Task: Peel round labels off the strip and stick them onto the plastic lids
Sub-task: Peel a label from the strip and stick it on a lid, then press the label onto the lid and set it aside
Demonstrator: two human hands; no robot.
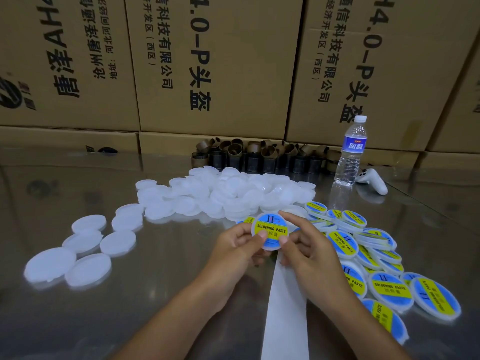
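The left hand [237,246] and right hand [305,246] pinch one plastic lid [254,224] between them, thumbs pressing its round label [271,228] flat. Next, probably: drop it among the labelled lids [363,255] to their right, then peel from the strip [285,302] beneath.

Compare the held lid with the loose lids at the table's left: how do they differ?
The held lid carries a blue-and-yellow SOLDERING PASTE label; the left lids are bare white. The held lid is raised and tilted, gripped by the left hand and right hand; the left lids lie flat, untouched. Both are round white plastic.
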